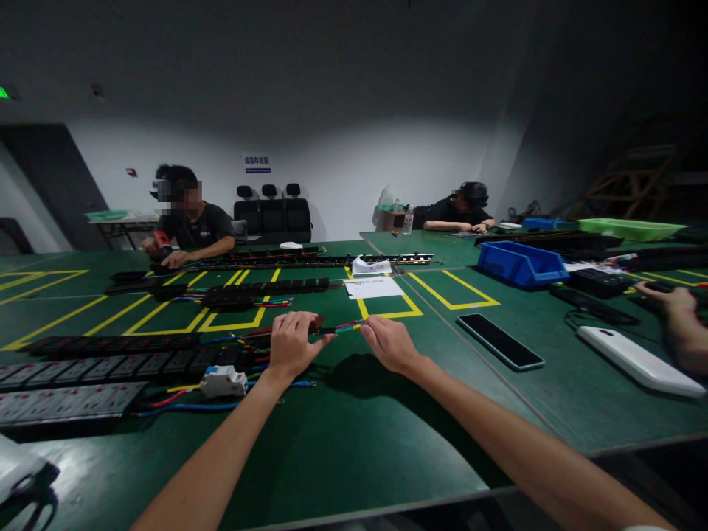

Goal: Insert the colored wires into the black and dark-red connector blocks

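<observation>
My left hand (292,345) is closed around the dark sheath of a cable, near a reddish-brown piece that shows behind the knuckles. Blue, red and yellow-green wires (347,327) run out from it to the right. At their tips, my right hand (390,344) has its fingers pinched together; the wire ends are hidden in them. To the left, black power strips (105,365) lie side by side on the green table (354,450). A white circuit breaker (223,382) with coloured wires sits at the end of the nearer strips.
A phone (501,341) and a white power bank (639,360) lie to the right, below a blue bin (520,263). White paper (375,287) lies ahead. Two people work across the table, one holding a red tool (162,242). Another person's hand (672,306) reaches in at right.
</observation>
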`<state>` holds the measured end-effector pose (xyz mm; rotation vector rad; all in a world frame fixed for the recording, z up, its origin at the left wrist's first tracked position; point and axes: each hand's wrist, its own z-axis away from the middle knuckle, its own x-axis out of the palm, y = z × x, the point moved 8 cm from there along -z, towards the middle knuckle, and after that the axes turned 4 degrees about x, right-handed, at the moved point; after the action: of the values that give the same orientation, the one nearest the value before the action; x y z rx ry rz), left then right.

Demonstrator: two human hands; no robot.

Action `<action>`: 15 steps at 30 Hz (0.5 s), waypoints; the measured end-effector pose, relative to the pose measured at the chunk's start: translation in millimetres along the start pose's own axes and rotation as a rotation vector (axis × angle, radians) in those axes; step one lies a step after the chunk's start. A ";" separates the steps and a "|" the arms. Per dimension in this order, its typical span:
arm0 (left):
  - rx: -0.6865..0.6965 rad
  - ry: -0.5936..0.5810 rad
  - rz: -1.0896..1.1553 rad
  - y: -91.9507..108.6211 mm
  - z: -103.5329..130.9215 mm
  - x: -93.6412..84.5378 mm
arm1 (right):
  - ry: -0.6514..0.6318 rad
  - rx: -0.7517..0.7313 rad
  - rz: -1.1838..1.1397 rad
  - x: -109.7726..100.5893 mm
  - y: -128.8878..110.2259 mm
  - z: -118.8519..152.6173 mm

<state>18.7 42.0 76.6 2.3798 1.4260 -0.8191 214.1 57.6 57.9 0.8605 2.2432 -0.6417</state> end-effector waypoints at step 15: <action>-0.006 0.006 0.003 -0.3 -0.1 -1.3 | 0.030 -0.054 -0.021 -2.4 -4.8 1.5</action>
<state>18.0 41.2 77.4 2.3817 1.4247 -0.8067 212.7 52.5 59.6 0.8263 2.2888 -0.5788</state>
